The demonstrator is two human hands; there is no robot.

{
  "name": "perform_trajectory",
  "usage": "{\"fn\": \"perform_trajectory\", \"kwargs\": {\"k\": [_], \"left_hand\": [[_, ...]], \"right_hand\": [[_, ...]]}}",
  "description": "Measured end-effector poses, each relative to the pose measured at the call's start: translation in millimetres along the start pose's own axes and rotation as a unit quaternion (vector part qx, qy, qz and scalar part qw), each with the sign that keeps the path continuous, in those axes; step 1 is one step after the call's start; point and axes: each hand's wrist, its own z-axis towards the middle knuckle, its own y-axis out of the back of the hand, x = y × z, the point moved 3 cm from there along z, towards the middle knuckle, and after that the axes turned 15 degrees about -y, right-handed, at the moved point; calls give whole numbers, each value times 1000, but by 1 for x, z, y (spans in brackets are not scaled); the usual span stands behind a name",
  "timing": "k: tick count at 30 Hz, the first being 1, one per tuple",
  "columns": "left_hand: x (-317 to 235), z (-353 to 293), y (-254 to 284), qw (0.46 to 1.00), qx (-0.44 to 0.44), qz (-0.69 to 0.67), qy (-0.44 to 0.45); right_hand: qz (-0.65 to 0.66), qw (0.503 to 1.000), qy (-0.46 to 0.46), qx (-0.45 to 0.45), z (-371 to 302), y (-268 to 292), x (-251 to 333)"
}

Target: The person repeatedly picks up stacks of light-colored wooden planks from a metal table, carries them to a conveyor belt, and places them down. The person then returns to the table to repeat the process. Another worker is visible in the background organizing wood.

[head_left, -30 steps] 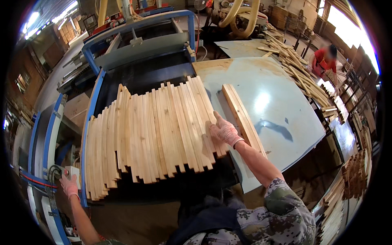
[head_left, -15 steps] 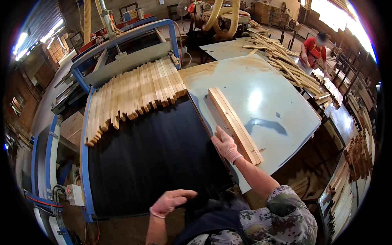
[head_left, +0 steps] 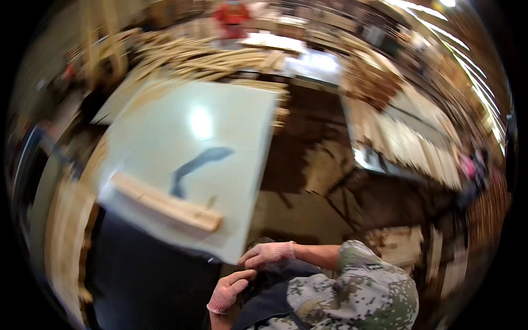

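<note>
The fingers of the right hand (head_left: pixel 268 254) are loosely bent and released, with no wood to be seen in them; those of the left hand (head_left: pixel 226 291), just below, are curled more closely but also seem to grasp nothing; the two hands are close together by the near corner of the pale table (head_left: pixel 242 124), though whether either touches it I cannot tell; on that table, beyond the hands and well apart from them, lies the wooden bar (head_left: pixel 165 202), too blurred to show whether it is several strips side by side; it looks stiff, fairly light and hardly fragile, dry enough to grip in gloves, and is best taken around its middle, or by both ends; left of the table are the black belt (head_left: pixel 148 269) and a row of wooden strips (head_left: pixel 65 236); farther off are loose sticks (head_left: pixel 192 60) and a co-worker in red (head_left: pixel 231 21).
</note>
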Motion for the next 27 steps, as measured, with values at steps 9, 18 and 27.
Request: {"fn": "perform_trajectory", "kwargs": {"k": [9, 18, 27], "left_hand": [[84, 155, -56, 984, 54, 166, 46], [323, 297, 67, 877, -144, 356, 289], [339, 364, 4, 742, 96, 546, 377]], "right_hand": [[129, 891, -163, -404, -53, 114, -326], [232, 815, -334, -412, -110, 145, -617], [589, 690, -188, -376, -164, 218, -609]]}}
